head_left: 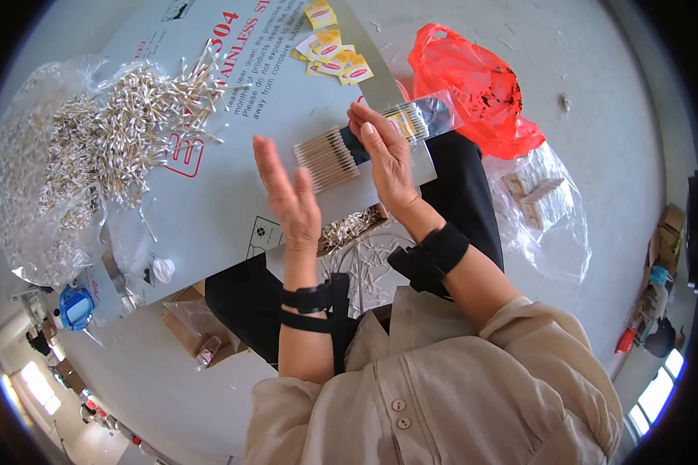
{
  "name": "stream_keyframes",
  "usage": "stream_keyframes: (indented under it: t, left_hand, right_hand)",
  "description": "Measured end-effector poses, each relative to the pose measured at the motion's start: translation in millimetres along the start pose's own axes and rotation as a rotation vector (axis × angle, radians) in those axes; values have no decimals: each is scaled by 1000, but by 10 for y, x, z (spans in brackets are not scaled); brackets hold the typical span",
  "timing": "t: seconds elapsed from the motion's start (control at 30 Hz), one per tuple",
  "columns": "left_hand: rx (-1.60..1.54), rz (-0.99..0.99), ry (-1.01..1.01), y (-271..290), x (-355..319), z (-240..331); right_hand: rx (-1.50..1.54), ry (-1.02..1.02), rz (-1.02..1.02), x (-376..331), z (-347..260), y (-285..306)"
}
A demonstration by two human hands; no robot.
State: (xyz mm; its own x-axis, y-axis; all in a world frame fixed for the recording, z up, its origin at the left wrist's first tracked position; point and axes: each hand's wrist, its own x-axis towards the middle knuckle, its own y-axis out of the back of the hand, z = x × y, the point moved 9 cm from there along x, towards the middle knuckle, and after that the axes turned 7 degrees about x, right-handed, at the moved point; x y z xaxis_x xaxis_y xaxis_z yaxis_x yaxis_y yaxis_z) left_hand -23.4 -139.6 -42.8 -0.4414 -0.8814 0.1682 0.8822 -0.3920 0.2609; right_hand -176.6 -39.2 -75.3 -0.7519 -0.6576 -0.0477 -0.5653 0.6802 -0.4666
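A flat row of wooden-stick cotton swabs (326, 160) lies on the grey sheet-topped table (233, 167), partly in a clear plastic sleeve (440, 114) with a dark band and a yellow label. Just left of the row, my left hand (288, 205) is raised with its fingers stretched and holds nothing. My right hand (390, 159) is held edge-on over the middle of the sleeve, fingers straight, hiding part of it; whether it presses on it I cannot tell. On the left, a large heap of loose cotton swabs (136, 116) spills from a clear bag (15, 182).
Several yellow-and-white cards (333, 56) lie at the table's far side. Right of the table are a red plastic bag (465, 81) and a clear bag (554, 221) of packs. A box of swabs (354, 226) sits below the near edge. A blue object (76, 307) stands at the left corner.
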Motion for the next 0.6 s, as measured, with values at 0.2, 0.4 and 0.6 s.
stream_keyframes:
  t: [0.2, 0.4, 0.6]
  left_hand:
    - [1017, -450, -300, -409, -279, 158]
    - [1059, -454, -321, -440, -292, 41]
    - [1088, -471, -308, -449, -303, 11]
  right_hand:
    - [-157, -129, 108, -306, -123, 274]
    - [-773, 258, -139, -310, -396, 53]
    - [-984, 352, -239, -357, -370, -93]
